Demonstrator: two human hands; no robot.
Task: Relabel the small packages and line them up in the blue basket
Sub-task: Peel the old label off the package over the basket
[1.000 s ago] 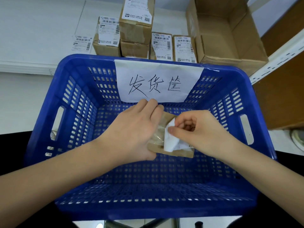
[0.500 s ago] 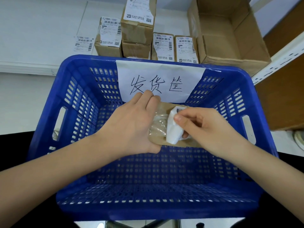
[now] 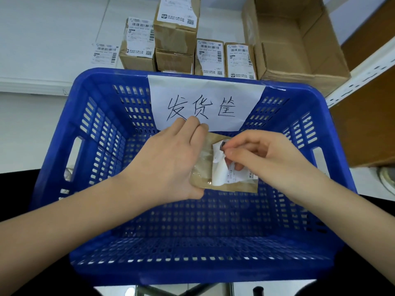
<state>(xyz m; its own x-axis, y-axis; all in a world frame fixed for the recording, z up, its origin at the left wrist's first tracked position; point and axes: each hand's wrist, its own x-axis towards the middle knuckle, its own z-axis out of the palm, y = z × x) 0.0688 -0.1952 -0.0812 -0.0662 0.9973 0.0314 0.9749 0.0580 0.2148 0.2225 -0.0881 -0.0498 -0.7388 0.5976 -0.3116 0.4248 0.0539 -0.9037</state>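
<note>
Over the blue basket (image 3: 89,133), the left hand (image 3: 168,163) grips a small brown package (image 3: 205,174) by its side, while the right hand (image 3: 267,159) fingers pinch its half-peeled white label (image 3: 220,169).

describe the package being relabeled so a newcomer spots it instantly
Look inside the blue basket. Both hands meet over a flat brown package, its white label half peeled. Unlike the boxes behind the basket, it is held.

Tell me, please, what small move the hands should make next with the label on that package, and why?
Probably keep peeling: the right hand pinches the white label, which is curled up but not yet off the brown package, while the left hand grips the package over the blue basket.
</note>
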